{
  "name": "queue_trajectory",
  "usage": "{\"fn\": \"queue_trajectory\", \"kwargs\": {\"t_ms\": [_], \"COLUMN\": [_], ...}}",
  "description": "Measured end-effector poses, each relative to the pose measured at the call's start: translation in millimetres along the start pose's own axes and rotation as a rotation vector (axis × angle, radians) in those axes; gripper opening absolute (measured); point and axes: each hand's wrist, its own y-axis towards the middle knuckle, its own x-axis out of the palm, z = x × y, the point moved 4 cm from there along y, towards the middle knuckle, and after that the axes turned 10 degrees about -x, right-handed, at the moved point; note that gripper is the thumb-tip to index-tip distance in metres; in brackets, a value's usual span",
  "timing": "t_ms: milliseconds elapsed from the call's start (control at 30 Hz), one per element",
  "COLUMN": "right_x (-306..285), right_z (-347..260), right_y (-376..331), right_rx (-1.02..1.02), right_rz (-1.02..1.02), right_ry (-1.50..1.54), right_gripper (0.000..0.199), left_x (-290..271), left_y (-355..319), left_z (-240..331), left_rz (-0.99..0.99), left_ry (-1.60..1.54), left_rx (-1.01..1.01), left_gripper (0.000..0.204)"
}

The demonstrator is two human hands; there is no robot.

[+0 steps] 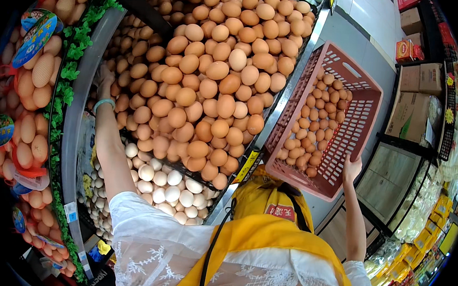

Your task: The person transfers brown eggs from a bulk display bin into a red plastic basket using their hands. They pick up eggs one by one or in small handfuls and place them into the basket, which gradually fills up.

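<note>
A large heap of brown eggs (207,82) fills the display bin in front of me. My left arm stretches over its left side, and my left hand (105,79) is beside the grey rail (85,86), among the eggs at the bin's edge. Its fingers are dim and partly hidden, so I cannot make out what they touch. On the right, a pink slotted plastic basket (363,110) stands tilted, with many brown eggs (316,123) lying along its left side. My right hand (352,169) is closed on the basket's near right rim.
Paler eggs (171,187) lie in a section nearer me. Netted bags of eggs (44,69) hang on the far left behind a green leaf garland (66,92). Cardboard boxes (411,111) and packaged goods fill shelves at right. A metal edge (290,83) borders the bin.
</note>
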Motion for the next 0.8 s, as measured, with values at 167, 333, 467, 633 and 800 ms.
{"fn": "queue_trajectory", "kwargs": {"t_ms": [167,333,467,633,800], "right_x": [3.1,7.1,7.0,2.8,-5.6], "right_z": [-2.1,10.7,6.5,8.1,-7.3], "right_y": [1.4,-0.6,2.9,-2.5,0.1], "right_rx": [-0.029,-0.013,0.117,0.224,0.219], "right_rz": [0.026,0.011,-0.021,-0.018,-0.013], "right_ry": [0.004,0.076,-0.001,0.033,0.121], "right_gripper": [0.029,0.031,0.028,0.03,0.031], "left_x": [-5.4,-54.1,-82.8,-68.4,109.7], "left_y": [-5.3,-116.6,-298.0,-462.7,-527.0], "left_z": [3.3,60.8,149.1,312.7,466.9], "left_rz": [-0.041,0.222,0.398,-0.075,-0.392], "left_ry": [0.016,-0.539,-1.042,-1.096,-0.514], "left_rx": [0.002,-0.103,0.491,1.189,1.233], "left_gripper": [0.049,0.038,0.021,0.017,0.042]}}
